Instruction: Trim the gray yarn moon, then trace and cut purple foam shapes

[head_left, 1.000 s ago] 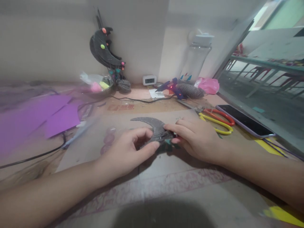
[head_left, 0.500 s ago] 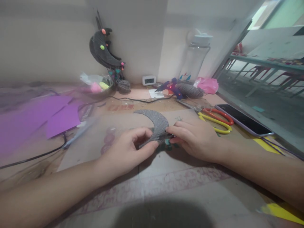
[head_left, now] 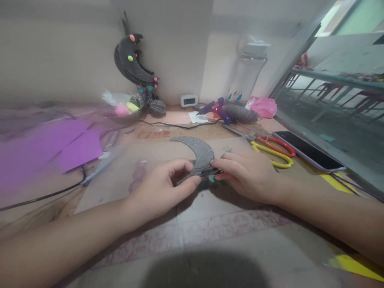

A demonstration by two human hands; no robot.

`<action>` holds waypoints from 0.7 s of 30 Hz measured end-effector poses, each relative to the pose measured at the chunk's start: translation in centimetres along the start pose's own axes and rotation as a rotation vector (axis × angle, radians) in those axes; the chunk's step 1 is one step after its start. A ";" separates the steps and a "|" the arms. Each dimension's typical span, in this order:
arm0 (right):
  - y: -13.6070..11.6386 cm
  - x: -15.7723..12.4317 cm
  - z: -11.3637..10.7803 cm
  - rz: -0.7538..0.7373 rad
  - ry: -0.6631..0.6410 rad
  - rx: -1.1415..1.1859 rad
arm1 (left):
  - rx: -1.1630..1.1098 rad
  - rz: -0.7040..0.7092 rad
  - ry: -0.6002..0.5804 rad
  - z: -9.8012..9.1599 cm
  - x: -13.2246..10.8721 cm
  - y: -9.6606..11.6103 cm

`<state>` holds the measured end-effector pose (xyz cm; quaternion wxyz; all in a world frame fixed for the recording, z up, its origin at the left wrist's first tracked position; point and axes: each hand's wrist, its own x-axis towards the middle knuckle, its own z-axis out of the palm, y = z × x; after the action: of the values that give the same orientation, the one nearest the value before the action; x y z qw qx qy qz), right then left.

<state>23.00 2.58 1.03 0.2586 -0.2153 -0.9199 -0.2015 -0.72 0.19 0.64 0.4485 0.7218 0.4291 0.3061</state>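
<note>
A grey yarn-wrapped crescent stands tilted up above the brown cardboard sheet at the middle of the desk. My left hand pinches its lower tip between thumb and fingers. My right hand is closed on the crescent's lower right edge, where small teal bits show under the fingers. Both forearms rest on the cardboard.
Orange-and-yellow scissors and a phone lie to the right. A glue gun, grey yarn ball, water bottle and small clock stand at the back. Purple paper and a black cable lie left. A finished dark crescent leans on the wall.
The grey crescent has been tipped up from nearly flat to more upright between my hands, and its top tip has risen. Both hands kept their hold.
</note>
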 end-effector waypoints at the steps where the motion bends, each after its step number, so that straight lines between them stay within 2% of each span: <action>1: -0.1 0.0 0.0 0.012 -0.002 0.009 | -0.005 -0.002 0.001 0.0 0.0 0.0; 8: -0.9 -0.2 -0.7 0.214 0.042 0.307 | 0.029 0.006 0.005 0.0 0.2 -0.1; 17: -1.7 -0.1 0.5 0.127 0.076 0.347 | 0.111 0.052 -0.008 0.1 0.5 -0.1; 21: -1.9 0.0 0.6 0.172 0.064 0.414 | 0.150 0.047 -0.004 0.2 0.5 0.1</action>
<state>21.80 1.36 0.09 0.3424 -0.2288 -0.9112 0.0079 -0.29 0.52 0.69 0.3868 0.7638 0.4329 0.2823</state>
